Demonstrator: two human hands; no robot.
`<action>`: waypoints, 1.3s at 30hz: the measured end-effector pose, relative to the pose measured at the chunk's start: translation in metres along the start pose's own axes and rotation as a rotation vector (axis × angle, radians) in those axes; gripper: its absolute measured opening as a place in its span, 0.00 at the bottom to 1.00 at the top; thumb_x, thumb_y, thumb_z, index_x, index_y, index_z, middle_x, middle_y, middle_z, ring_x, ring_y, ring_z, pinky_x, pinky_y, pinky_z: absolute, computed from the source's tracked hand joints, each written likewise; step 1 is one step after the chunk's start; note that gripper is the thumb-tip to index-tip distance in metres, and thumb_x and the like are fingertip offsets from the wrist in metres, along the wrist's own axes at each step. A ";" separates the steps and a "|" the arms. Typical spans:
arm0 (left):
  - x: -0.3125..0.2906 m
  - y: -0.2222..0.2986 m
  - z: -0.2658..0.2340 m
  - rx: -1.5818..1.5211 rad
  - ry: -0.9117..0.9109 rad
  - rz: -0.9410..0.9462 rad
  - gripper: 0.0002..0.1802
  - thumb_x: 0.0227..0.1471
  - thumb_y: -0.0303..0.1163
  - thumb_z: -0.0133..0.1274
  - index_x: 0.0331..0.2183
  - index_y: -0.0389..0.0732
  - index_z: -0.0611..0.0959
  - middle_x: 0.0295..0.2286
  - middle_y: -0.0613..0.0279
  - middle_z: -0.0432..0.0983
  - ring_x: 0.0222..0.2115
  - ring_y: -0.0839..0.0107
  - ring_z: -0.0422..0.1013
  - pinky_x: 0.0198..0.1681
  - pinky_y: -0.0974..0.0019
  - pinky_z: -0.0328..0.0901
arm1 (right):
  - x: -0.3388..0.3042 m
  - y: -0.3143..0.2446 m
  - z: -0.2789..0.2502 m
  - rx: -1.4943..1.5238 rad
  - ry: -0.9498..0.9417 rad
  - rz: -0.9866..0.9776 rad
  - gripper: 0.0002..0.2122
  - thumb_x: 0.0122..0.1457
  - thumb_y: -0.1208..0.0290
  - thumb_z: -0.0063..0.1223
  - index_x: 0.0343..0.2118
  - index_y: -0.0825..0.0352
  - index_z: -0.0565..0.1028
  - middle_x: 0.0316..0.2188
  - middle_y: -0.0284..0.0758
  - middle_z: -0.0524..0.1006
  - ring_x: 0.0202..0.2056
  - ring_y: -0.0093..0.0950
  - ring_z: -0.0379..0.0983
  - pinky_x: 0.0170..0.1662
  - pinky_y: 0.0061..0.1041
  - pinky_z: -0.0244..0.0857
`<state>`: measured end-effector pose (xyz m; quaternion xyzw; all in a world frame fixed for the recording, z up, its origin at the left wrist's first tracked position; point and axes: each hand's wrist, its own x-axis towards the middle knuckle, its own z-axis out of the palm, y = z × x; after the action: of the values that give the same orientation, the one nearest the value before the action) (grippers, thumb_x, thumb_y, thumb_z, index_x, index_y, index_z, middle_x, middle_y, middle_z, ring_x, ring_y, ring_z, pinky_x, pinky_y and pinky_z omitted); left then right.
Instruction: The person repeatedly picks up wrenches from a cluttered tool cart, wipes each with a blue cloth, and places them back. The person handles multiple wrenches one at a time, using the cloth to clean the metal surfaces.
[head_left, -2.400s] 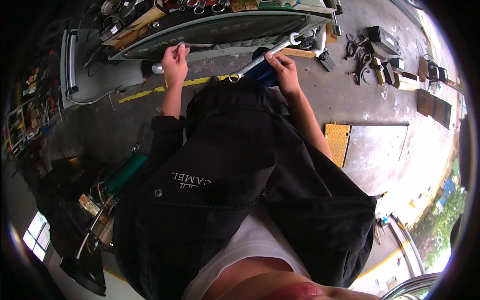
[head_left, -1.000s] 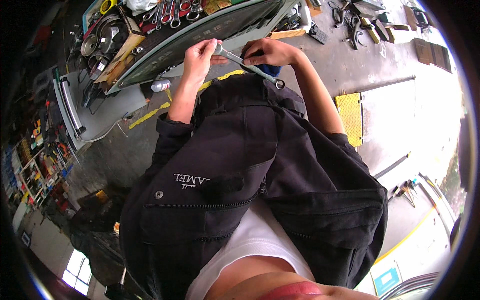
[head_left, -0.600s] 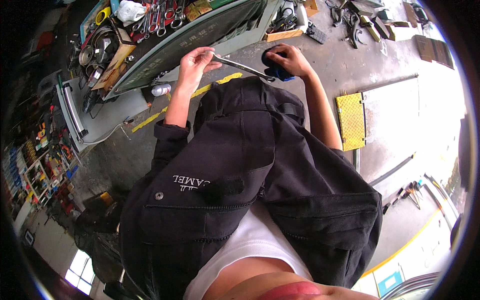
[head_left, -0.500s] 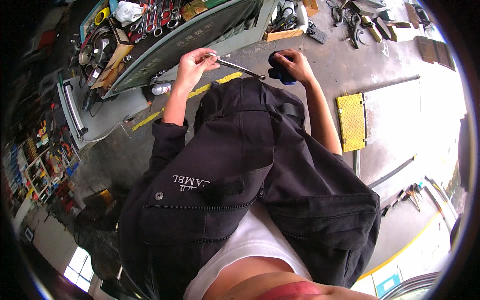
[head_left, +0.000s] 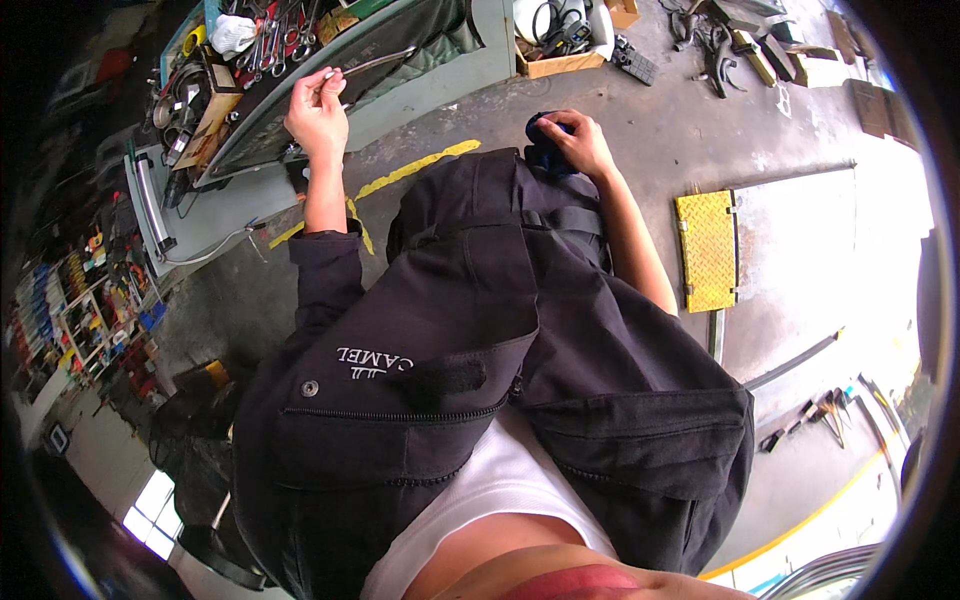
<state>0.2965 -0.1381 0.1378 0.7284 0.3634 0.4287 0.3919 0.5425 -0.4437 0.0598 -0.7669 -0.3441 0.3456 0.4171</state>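
Observation:
Raised at the front left, my left hand [head_left: 318, 112] pinches one end of a long, slim metal wrench [head_left: 378, 61]. The wrench points away to the right, over the dark quilted panel of a grey-green cabinet or bench. My right hand [head_left: 582, 145] sits beyond my lap, its fingers closed round a dark blue bundle that looks like cloth [head_left: 541, 140]. Part of this bundle is hidden behind the hand and my black clothing. The two hands are well apart.
Left of the grey-green bench [head_left: 440, 115] top lie several wrenches [head_left: 272, 45], a white glove [head_left: 233, 35] and a box of metal parts [head_left: 190, 95]. An open box [head_left: 562, 65] holds cables. A yellow tread plate [head_left: 706, 251] is on the right; metal parts [head_left: 718, 60] lie far right.
My left hand has moved left and away from me, taking the wrench over the bench. My right hand has shifted slightly left and keeps its hold on the dark bundle.

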 end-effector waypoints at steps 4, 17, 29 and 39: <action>-0.005 0.003 0.012 0.156 0.038 0.158 0.06 0.58 0.21 0.58 0.38 0.29 0.81 0.34 0.53 0.83 0.36 0.71 0.80 0.42 0.68 0.77 | -0.003 0.007 -0.010 0.030 0.033 -0.007 0.16 0.60 0.56 0.59 0.40 0.65 0.84 0.43 0.43 0.82 0.47 0.40 0.79 0.54 0.34 0.69; -0.010 0.027 0.014 0.441 0.073 0.268 0.06 0.55 0.24 0.63 0.36 0.36 0.85 0.31 0.60 0.85 0.33 0.75 0.81 0.37 0.71 0.75 | 0.004 0.018 -0.021 0.027 -0.006 0.019 0.16 0.59 0.56 0.59 0.40 0.65 0.84 0.44 0.43 0.81 0.49 0.40 0.78 0.55 0.35 0.69; -0.018 0.032 -0.010 0.595 0.132 0.277 0.06 0.53 0.29 0.65 0.35 0.44 0.86 0.29 0.62 0.85 0.27 0.73 0.80 0.29 0.69 0.71 | 0.034 0.011 -0.008 -0.008 -0.103 -0.017 0.16 0.59 0.55 0.59 0.40 0.63 0.84 0.45 0.43 0.81 0.50 0.42 0.77 0.56 0.35 0.68; -0.019 0.020 -0.007 0.632 0.039 0.224 0.06 0.54 0.23 0.59 0.37 0.40 0.83 0.30 0.57 0.84 0.33 0.59 0.82 0.36 0.61 0.74 | 0.034 0.014 -0.009 -0.001 -0.106 -0.043 0.15 0.60 0.56 0.59 0.40 0.64 0.84 0.44 0.42 0.81 0.48 0.41 0.78 0.54 0.36 0.68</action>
<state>0.2869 -0.1612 0.1513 0.8409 0.4037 0.3490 0.0900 0.5707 -0.4255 0.0429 -0.7402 -0.3822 0.3768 0.4050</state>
